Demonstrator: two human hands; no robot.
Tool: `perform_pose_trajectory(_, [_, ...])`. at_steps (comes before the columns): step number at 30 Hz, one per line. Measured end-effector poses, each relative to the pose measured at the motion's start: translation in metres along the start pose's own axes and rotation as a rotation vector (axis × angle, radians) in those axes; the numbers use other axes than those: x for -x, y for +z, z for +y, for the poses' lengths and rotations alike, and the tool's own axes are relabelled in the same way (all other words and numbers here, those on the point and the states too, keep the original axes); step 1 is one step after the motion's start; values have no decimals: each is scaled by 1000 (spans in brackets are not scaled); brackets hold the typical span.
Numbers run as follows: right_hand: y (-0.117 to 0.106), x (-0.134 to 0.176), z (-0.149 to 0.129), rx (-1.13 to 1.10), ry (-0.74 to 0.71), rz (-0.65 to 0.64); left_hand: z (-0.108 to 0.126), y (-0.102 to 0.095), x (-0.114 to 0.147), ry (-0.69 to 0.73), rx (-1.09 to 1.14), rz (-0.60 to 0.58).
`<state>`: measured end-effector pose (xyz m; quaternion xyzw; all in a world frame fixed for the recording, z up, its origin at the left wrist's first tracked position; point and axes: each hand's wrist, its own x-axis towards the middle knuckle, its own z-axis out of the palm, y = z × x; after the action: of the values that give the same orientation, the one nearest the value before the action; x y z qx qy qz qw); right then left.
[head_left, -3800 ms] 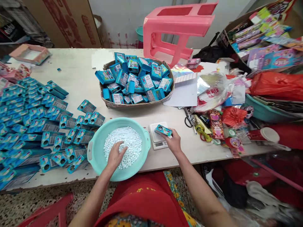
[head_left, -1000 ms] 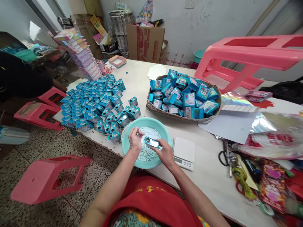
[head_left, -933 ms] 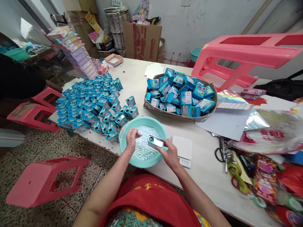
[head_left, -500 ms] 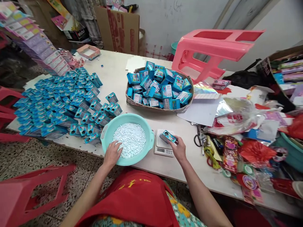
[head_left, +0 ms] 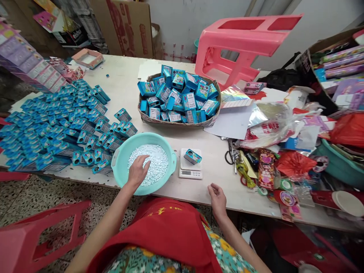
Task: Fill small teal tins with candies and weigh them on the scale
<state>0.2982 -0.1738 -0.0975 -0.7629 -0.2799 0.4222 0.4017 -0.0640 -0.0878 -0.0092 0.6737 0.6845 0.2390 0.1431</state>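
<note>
My left hand (head_left: 138, 169) rests over the small white candies (head_left: 157, 163) in a turquoise basin (head_left: 117, 177). Its fingers are a little apart and seem to touch the candies; I see nothing held. A blue candy box (head_left: 193, 156) with a round hole in its top sits on a small white digital scale (head_left: 190, 174), right of the basin. Near the table's front edge, to the right of the scale, my right hand (head_left: 218, 198) is empty, with loosely bent fingers.
Many blue boxes (head_left: 65, 125) stand packed on the left. A basket (head_left: 176, 127) heaped with more boxes is behind the basin. On the right lie scissors (head_left: 229, 152), plastic bags (head_left: 270, 131) and clutter. A pink stool (head_left: 241, 41) lies at the back.
My right hand has let go of the blue candy box on the scale and drawn back toward the table edge. My left hand has moved slightly farther over the candies. The view has shifted.
</note>
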Motion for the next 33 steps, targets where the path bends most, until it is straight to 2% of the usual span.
perform_pose_trajectory(6, [-7, 22, 13, -101, 86, -103, 88, 22, -56, 188, 185, -142])
perform_pose_trajectory(10, [-15, 21, 11, -107, 115, -103, 133, 52, -80, 292, 285, -303])
perform_pose_trajectory(14, [-19, 15, 7, -112, 140, -107, 154, 97, -89, 420, 226, -486])
perform_pose_trajectory(16, [-15, 14, 2, -106, 140, -157, 157, 111, -89, 370, 199, -561])
perform_pose_trajectory(18, [-4, 13, -7, -93, 123, -259, 155, 107, -86, 251, 240, -513])
perform_pose_trajectory(20, [12, 13, -19, -71, 98, -383, 148, 80, -79, 145, 329, -330])
perform_pose_trajectory(21, [22, 14, -26, -59, 87, -445, 142, 58, -74, 101, 387, -219])
perform_pose_trajectory(23, [44, 18, -41, -44, 92, -559, 124, 2, -58, -8, 503, -4])
perform_pose_trajectory(26, [77, 31, -63, -71, 177, -719, 75, -87, -18, -281, 551, 313])
perform_pose_trajectory(28, [98, 42, -75, -112, 274, -834, 27, -133, 18, -520, 378, 470])
perform_pose_trajectory(30, [118, 54, -83, -149, 371, -947, -24, -157, 55, -824, 129, 558])
perform_pose_trajectory(31, [128, 59, -85, -162, 410, -983, -48, -162, 71, -974, 55, 591])
perform_pose_trajectory(33, [146, 67, -83, -170, 464, -983, -87, -158, 94, -1207, 67, 647])
